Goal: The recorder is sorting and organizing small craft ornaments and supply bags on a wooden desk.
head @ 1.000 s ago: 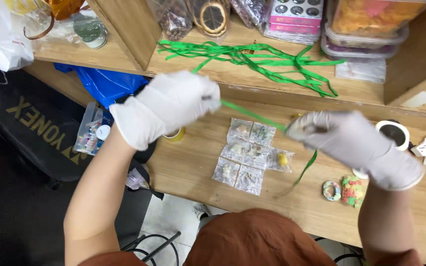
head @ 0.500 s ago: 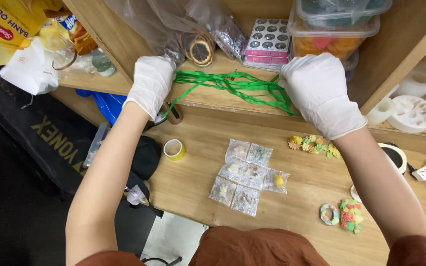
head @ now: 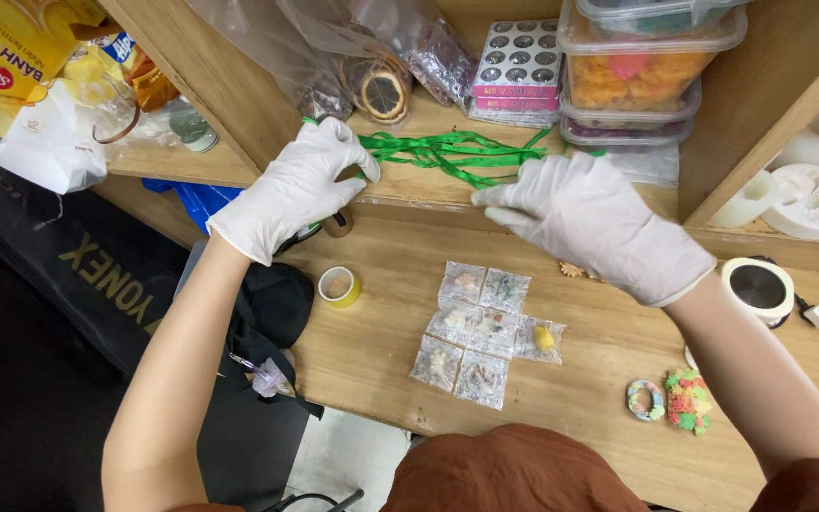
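Both hands wore white gloves and were raised to the shelf [head: 409, 190] in the upper middle of the frame. The left hand [head: 300, 185] was closed, and its thumb and fingers pinched one end of the green ribbon [head: 452, 152]. The ribbon lay in loose loops on the shelf board, between the two hands. The right hand [head: 590, 223] was spread flat with fingers stretched to the left; its fingertips lay on the other end of the ribbon, at the front edge of the shelf. I cannot tell if it gripped the ribbon or only pressed it.

Behind the ribbon, clear plastic bags [head: 334, 47] with dried slices stood at the upper centre, and stacked plastic boxes [head: 646, 66] stood at the upper right. On the bench [head: 599, 379] below, a group of small clear packets [head: 485, 332] lay in the centre of the frame. A yellow tape roll [head: 338, 286] stood left of them, just under the left hand. A bigger white tape roll [head: 757, 287] lay at the right, and colourful small pieces [head: 689, 400] lay at the lower right.
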